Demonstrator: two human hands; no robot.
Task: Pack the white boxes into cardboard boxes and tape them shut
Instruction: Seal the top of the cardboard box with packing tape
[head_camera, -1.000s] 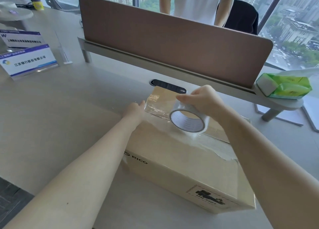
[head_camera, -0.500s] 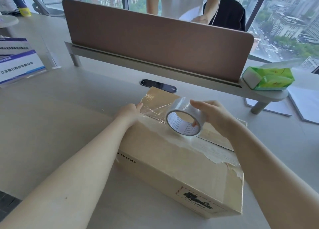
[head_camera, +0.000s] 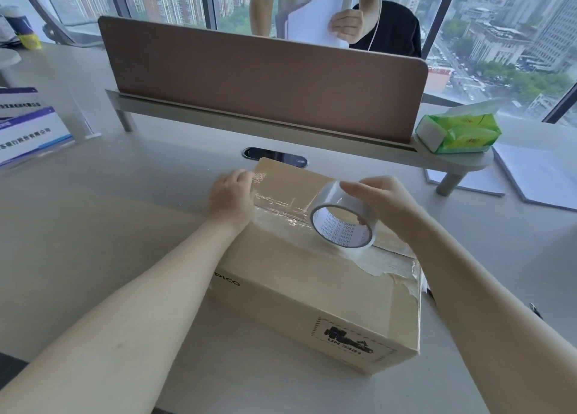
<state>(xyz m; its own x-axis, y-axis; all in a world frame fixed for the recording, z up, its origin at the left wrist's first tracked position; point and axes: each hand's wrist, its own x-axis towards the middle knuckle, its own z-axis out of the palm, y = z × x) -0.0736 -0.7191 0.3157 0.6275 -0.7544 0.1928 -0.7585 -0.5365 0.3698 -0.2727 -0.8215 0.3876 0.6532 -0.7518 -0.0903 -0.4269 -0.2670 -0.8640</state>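
A closed cardboard box (head_camera: 299, 291) lies on the desk in front of me, flaps down, with old torn tape along its top seam. My right hand (head_camera: 385, 206) grips a roll of clear tape (head_camera: 342, 227) standing on edge on the seam. A shiny strip of fresh tape (head_camera: 278, 202) runs from the roll to the box's far left end. My left hand (head_camera: 231, 196) presses flat on that end of the strip at the box's corner. No white boxes are visible.
A brown divider panel (head_camera: 265, 79) on a grey rail crosses the desk behind the box. A green tissue pack (head_camera: 459, 131) sits on the rail's right end, papers (head_camera: 537, 176) lie beyond. Sign stands (head_camera: 28, 132) are at left. A person holding paper (head_camera: 312, 20) stands behind the divider.
My right hand has drawn the tape roll rightward along the seam, lengthening the strip. My left hand stays pressed at the box's left end. The person behind has raised a sheet of paper.
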